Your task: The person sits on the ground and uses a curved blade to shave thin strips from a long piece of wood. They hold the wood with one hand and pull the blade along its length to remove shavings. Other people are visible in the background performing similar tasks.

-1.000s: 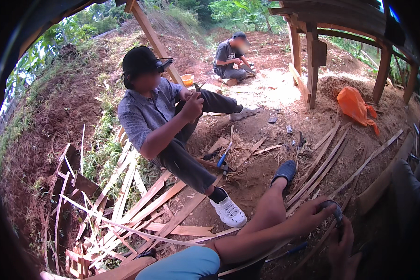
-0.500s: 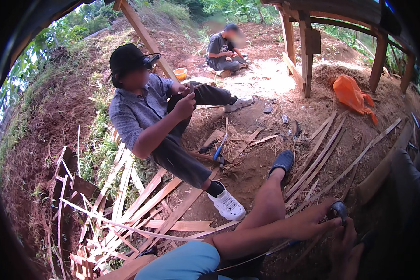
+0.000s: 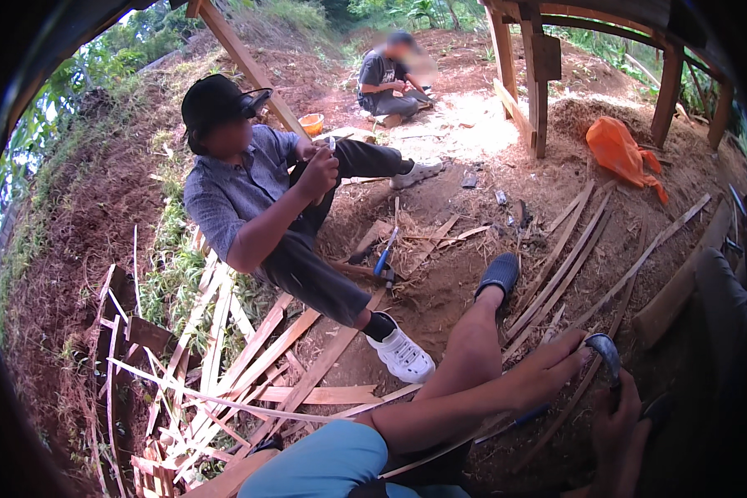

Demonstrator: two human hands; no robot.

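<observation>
A short curved, shiny grey piece [image 3: 604, 355], perhaps metal, is between my two hands at the lower right; I cannot make out its kind. The fingers of my left hand [image 3: 556, 365] close at its upper left end. Below it, my right hand [image 3: 618, 419] grips the other end, partly lost in shadow. My left forearm lies across my bare leg. Under that forearm, a thin pale strip [image 3: 249, 408] runs over my blue-clad knee [image 3: 324, 465]. Just below my left hand lies a long blue thing [image 3: 529, 415], mostly hidden.
Facing me, a co-worker [image 3: 249, 183] in a dark cap sits holding a small object. A blue-handled hammer [image 3: 385, 256] lies between us. Split wooden slats [image 3: 257, 365] pile up at left, with long strips [image 3: 556, 257] at right. Farther back are an orange bag [image 3: 618, 153] and another seated person [image 3: 386, 83].
My hands have shifted slightly, and the curved piece has turned so more of its arc shows. The facing co-worker's hands moved a little. The view has shifted slightly.
</observation>
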